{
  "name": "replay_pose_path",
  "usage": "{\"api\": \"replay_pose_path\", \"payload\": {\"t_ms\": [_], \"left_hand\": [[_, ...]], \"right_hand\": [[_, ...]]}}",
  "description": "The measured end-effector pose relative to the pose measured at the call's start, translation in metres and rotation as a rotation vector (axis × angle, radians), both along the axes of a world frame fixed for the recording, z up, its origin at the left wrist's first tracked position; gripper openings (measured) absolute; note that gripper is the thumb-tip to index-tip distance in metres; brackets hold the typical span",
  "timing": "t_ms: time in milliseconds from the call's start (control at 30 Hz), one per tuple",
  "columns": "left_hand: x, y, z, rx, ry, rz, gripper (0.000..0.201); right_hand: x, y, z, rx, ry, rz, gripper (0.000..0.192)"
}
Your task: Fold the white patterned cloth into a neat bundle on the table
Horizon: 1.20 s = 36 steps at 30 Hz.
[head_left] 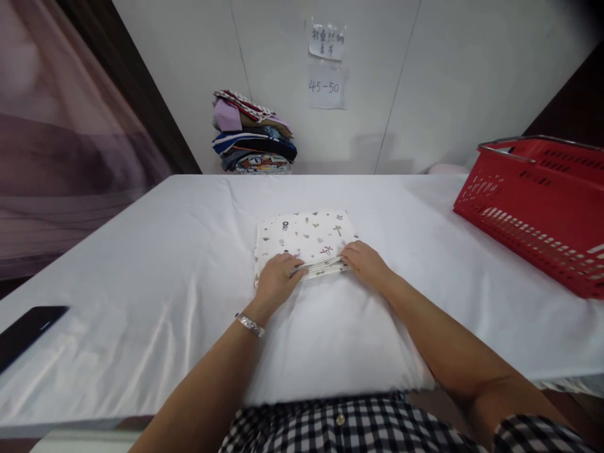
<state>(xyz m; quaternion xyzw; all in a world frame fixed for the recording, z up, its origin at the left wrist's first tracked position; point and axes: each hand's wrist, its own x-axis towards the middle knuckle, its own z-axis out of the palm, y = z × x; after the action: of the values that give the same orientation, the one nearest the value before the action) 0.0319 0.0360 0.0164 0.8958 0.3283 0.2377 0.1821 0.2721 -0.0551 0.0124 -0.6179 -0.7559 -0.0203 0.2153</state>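
At the near left edge of the white cloth-covered table (141, 264), a flat black rectangular device (26, 330), probably a phone, is seen lying apart from everything else. At the far left, against the white wall, a stack of folded multicoloured garments (252, 133) is seen, and two paper notes (326, 66) are taped to the wall above and to the right of it. In the middle of the table lies the small white folded cloth printed with little plants and trees (306, 238); it is already folded into a compact, layered rectangle, so the folding is judged to be nearly finished, with perhaps only a last squaring of the near edge left. The left hand (276, 282), marked by a silver bracelet (250, 324) at the wrist, is laid palm down at the near left corner of the cloth, its fingers curled over the stacked edge; whether the layers are truly pinched or only pressed cannot be told for certain, but the fingers are closed against them. The right hand (365, 263) is placed at the near right corner, likewise palm down, its fingertips bent onto the same layered edge and touching it. Both forearms are stretched forward from the checked black-and-white shirt (340, 428) and are angled inward so that the hands almost meet over the cloth. At the far right, a red plastic shopping basket with a metal handle (533, 207) is set on the table, well apart from the hands.
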Motion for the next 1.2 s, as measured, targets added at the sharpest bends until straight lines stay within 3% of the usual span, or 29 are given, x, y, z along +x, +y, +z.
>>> {"api": "replay_pose_path", "payload": {"t_ms": [367, 567, 833, 1200], "left_hand": [[-0.001, 0.001, 0.001, -0.021, 0.008, -0.033, 0.021], [0.000, 0.001, 0.001, 0.032, 0.038, -0.040, 0.026], [-0.003, -0.002, 0.005, -0.015, 0.020, -0.032, 0.013], [-0.003, -0.001, 0.001, 0.054, 0.041, -0.054, 0.013]], "right_hand": [[0.001, -0.004, 0.001, 0.094, -0.018, 0.032, 0.022], [0.002, -0.009, 0.004, -0.061, 0.009, 0.064, 0.020], [0.006, -0.011, 0.003, -0.094, 0.064, 0.104, 0.017], [0.002, -0.013, 0.008, -0.109, 0.047, 0.082, 0.020]]}}
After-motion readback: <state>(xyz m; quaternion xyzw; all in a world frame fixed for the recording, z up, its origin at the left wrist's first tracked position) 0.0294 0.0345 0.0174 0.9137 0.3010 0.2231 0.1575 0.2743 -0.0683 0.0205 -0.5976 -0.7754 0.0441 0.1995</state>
